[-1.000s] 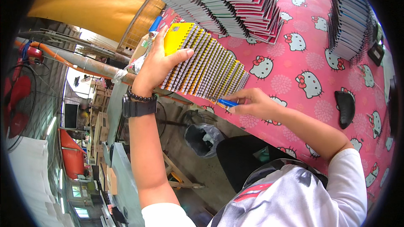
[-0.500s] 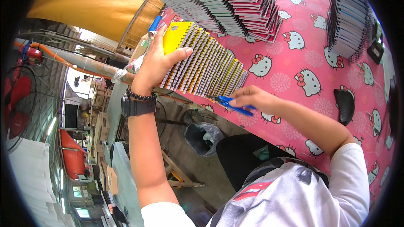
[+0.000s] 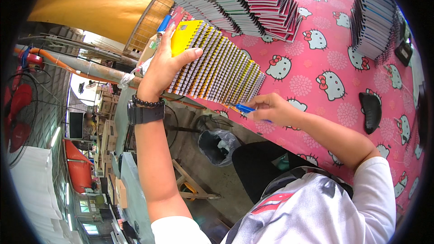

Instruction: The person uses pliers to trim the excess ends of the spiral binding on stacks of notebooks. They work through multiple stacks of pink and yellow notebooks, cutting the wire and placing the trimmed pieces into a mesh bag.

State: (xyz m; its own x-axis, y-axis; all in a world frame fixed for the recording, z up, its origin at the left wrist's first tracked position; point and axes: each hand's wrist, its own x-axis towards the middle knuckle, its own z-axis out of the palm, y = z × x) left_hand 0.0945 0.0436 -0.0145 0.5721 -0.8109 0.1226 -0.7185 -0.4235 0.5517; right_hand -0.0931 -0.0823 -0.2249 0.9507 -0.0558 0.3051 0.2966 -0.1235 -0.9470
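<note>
A stack of yellow-covered spiral notebooks [image 3: 217, 61] leans in a slanted row along the table's near left edge, coil sides facing me. My left hand [image 3: 168, 63] lies along the stack's left end, fingers stretched and thumb apart, the thumb resting on the coil side. Blue-handled pliers [image 3: 244, 108] are in my right hand [image 3: 273, 108], its fingers closed around the handles. The pliers' tip is at the lower corner of the stack, by the coil ends; exactly what the jaws touch is too small to tell. My right hand partly hides the handles.
Taller stacks of spiral notebooks [image 3: 253, 7] stand behind, and another stack [image 3: 373, 18] at the far right. A black object [image 3: 370, 113] lies on the pink patterned table cover [image 3: 312, 86]. Below the table edge stands a lined bin [image 3: 219, 147]. A metal pipe [image 3: 97, 71] runs at left.
My right hand has closed further over the pliers; their handles, spread before, now show less. The view has shifted slightly. My left hand keeps its place on the stack.
</note>
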